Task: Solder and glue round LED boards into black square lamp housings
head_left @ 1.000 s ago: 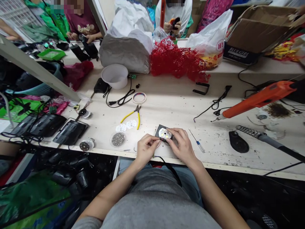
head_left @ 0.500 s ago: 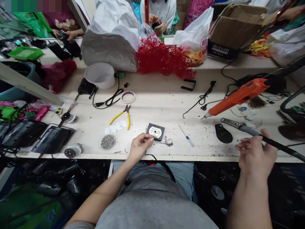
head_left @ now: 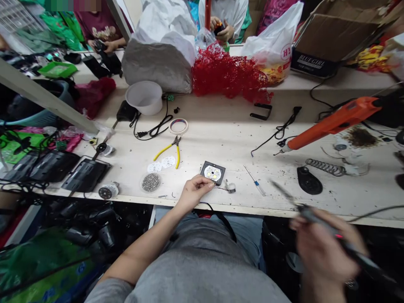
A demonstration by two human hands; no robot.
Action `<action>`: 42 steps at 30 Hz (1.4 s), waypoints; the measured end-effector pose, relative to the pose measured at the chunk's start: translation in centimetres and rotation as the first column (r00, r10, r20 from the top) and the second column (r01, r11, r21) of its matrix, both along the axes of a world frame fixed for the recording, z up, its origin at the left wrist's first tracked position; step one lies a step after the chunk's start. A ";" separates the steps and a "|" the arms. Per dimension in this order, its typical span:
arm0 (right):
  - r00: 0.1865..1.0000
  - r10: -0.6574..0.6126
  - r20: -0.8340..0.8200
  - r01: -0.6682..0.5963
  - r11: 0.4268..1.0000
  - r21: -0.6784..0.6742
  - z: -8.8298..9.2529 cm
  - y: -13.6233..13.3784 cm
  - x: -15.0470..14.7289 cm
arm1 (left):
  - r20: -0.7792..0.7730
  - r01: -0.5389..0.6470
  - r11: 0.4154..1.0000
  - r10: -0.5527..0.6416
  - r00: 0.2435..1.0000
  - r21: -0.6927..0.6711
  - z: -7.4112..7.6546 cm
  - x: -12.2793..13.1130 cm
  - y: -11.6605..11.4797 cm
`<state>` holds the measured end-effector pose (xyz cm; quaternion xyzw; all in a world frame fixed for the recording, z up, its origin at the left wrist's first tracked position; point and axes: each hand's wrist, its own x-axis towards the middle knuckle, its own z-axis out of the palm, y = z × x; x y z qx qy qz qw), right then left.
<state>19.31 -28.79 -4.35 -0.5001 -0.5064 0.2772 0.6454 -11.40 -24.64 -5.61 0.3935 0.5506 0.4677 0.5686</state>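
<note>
A small black square lamp housing (head_left: 213,172) with a white LED disc in it lies near the table's front edge. My left hand (head_left: 193,192) rests just in front of it, fingers pinched on a thin wire end that runs toward the housing. My right hand (head_left: 325,250), blurred by motion, is below the table edge at the right and grips a soldering iron (head_left: 303,206) whose tip points up and left over the edge. The empty coil stand (head_left: 325,167) of the iron lies farther right. A small solder spool (head_left: 231,187) sits right of the housing.
Yellow-handled pliers (head_left: 170,150), loose white LED discs (head_left: 160,164), a dish of screws (head_left: 150,182), a small screwdriver (head_left: 256,181), an orange power tool (head_left: 334,122), a white bowl (head_left: 144,97), tape roll (head_left: 178,125) and black housings (head_left: 85,174) lie on the table. Other people work across it.
My right hand took the soldering iron from its stand and pulled it down and left, off the table edge. The left hand stayed by the housing.
</note>
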 end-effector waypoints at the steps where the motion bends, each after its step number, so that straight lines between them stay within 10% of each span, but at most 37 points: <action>1: 0.994 0.106 -0.006 -0.107 0.994 -0.018 -0.2 -0.3 -2.9 | 0.003 0.009 1.000 -0.009 1.000 0.006 0.1 0.0 0.0; 6: 0.945 0.326 0.015 -0.324 0.943 -0.071 -2.7 0.1 -10.6 | 0.051 0.032 0.999 -0.032 0.998 0.007 0.6 -0.3 0.2; 42: 0.914 0.403 0.053 -0.401 0.915 -0.044 -2.9 0.2 -9.8 | 0.084 -0.010 0.999 0.013 0.996 -0.044 0.7 0.1 0.5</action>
